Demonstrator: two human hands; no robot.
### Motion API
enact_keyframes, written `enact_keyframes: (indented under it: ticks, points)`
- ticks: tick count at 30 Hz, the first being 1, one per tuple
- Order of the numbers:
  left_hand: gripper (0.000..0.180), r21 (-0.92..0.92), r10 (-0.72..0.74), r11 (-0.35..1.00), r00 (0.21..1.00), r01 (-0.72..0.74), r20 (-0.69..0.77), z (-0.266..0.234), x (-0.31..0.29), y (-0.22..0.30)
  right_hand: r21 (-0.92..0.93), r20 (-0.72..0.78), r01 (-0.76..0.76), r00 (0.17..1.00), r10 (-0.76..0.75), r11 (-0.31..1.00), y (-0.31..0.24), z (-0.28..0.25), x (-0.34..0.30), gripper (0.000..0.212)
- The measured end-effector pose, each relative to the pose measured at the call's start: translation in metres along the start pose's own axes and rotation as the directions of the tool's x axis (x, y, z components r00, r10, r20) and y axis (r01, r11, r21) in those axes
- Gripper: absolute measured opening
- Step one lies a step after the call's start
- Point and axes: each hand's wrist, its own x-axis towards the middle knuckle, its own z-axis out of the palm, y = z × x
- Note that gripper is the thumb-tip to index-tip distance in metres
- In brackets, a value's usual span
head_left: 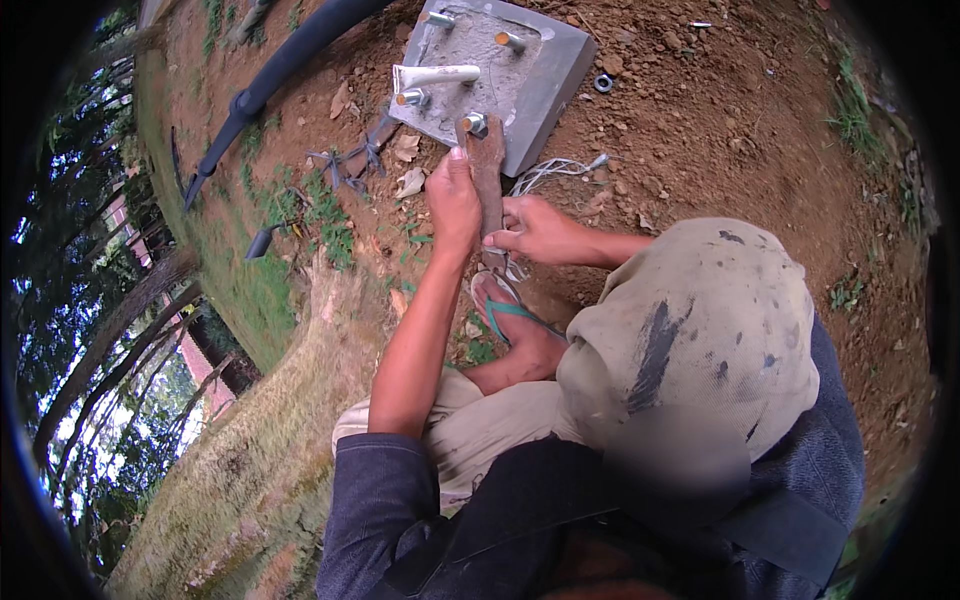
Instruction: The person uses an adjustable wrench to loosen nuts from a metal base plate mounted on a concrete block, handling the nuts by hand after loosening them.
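A rusty flat wrench lies with its head against the nut on the nearest bolt of a grey concrete block. My left hand closes on the wrench near that head, thumb pointing up toward the nut. Lower on the handle, the bent fingers of my right hand grip the same wrench. Other threaded bolts stand up from the block, one with a rusty orange end. A white plastic tube sticks out among them.
A long dark pole lies at upper left. Thin white cable coils by the block, and a loose metal ring rests on the soil to its right. My sandalled foot is just below the wrench. Dark strips of cloth lie left.
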Motion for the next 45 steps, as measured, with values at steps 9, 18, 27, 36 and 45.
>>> enact_keyframes:
  ticks: [9, 18, 27, 36, 45]
  points:
    - [0.046, -0.442, -0.145, 0.869, 0.968, 0.223, 0.205, 0.019, -0.023, 0.016, 0.009, 0.09, -0.247, 0.965, 0.245, 0.969, -0.07, -0.07, -0.043, 0.02]
    - [0.038, -0.585, -0.198, 0.74, 0.938, 0.333, 0.284, 0.02, -0.034, 0.053, -0.302, 0.122, -0.213, 0.958, 0.259, 0.929, -0.13, -0.155, -0.042, 0.027]
    - [0.029, -0.553, -0.158, 0.825, 0.987, 0.115, -0.031, 0.028, -0.033, 0.032, 0.039, 0.114, -0.162, 0.981, 0.157, 0.986, -0.027, -0.063, -0.047, 0.038]
    - [0.028, -0.509, -0.133, 0.856, 0.99, 0.093, -0.042, 0.01, -0.02, 0.027, 0.092, 0.028, -0.061, 0.998, 0.059, 0.994, -0.017, -0.024, -0.028, 0.042]
    - [0.03, -0.58, -0.171, 0.767, 0.959, 0.274, 0.227, 0.016, -0.031, 0.043, -0.346, 0.366, -0.132, 0.893, 0.263, 0.929, -0.119, -0.165, -0.019, 0.026]
